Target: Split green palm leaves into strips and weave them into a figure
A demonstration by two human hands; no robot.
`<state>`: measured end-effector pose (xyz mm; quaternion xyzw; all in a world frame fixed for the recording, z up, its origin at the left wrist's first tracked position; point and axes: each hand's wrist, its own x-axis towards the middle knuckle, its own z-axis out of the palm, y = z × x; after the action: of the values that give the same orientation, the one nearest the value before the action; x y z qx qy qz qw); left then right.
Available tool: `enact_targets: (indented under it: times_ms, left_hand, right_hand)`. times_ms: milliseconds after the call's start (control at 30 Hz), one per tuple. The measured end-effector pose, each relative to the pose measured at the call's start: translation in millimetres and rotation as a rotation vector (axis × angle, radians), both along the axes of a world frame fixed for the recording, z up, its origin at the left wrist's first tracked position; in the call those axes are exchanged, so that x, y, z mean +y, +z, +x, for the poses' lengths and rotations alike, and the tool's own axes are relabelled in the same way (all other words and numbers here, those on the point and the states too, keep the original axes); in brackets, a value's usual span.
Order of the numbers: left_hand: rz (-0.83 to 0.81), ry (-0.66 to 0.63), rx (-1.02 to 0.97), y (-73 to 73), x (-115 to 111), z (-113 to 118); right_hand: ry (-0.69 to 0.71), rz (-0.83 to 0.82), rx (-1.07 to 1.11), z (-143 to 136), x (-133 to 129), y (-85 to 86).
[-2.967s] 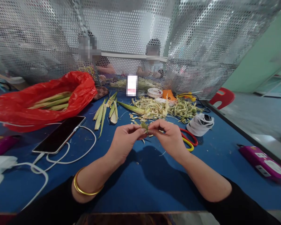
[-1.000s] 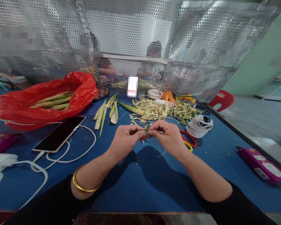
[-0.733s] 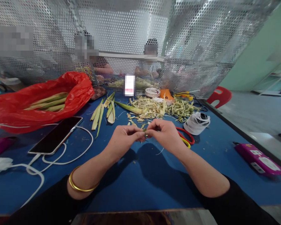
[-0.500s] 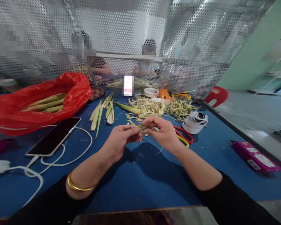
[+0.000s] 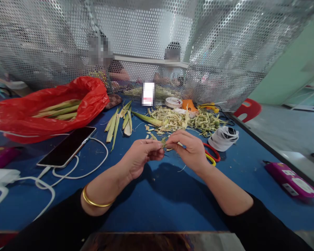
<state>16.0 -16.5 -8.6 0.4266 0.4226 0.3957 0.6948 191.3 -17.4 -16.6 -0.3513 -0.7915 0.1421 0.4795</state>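
Note:
Close together over the middle of the blue table, both my hands have their fingertips at a small greenish piece of plant [image 5: 163, 142]. My left hand [image 5: 142, 157] pinches it between thumb and fingers. From the other side, my right hand [image 5: 189, 150] is closed at the same piece, its thumb and fingers pressed together. Just beyond lies a heap of shredded pale-green plant strips [image 5: 170, 118] with a long green stalk [image 5: 148, 119] beside it. Red and yellow loops [image 5: 216, 153], like scissor handles, show partly behind my right wrist.
Split leaf sheaths [image 5: 115, 127] lie left of the heap. A red plastic bag [image 5: 94, 92] holds several stalks. A phone [image 5: 68, 146] with white cables is at left. On the right are a white wound roll [image 5: 223, 138] and a purple pack [image 5: 293, 179]. A perforated screen [image 5: 143, 35] stands behind.
The whole view has shifted, so things appear slightly farther right. My fingers have moved a little on the plant piece, which now looks more frayed and spread.

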Motion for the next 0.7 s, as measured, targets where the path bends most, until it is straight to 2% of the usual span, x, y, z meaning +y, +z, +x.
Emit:
enact_targets:
  times_ms: [133,300,533,600,700]
  left_hand:
    - [-0.073,-0.031,-0.048,1.3,2.2,-2.0]
    - [-0.082,-0.062,-0.057,0.3,4.2,-2.6]
    - [-0.280,-0.030,-0.103,3.1,2.5,-2.1]
    - [-0.224,-0.056,-0.084,1.5,2.5,-2.2]
    - [-0.038,-0.074,-0.025,-1.2,1.9,-1.2]
  right_hand:
    - [0.060,0.011,-0.003,0.1,0.9,1.5]
    - [0.027,-0.037,0.054,-1.0,-0.8,3.4]
    - [0.078,-0.039,0.014,1.9,0.1,4.0]
    - [0.049,-0.048,0.012,1.5,0.2,3.9]
    - [0.013,-0.062,0.011,0.7,-0.3,4.4]
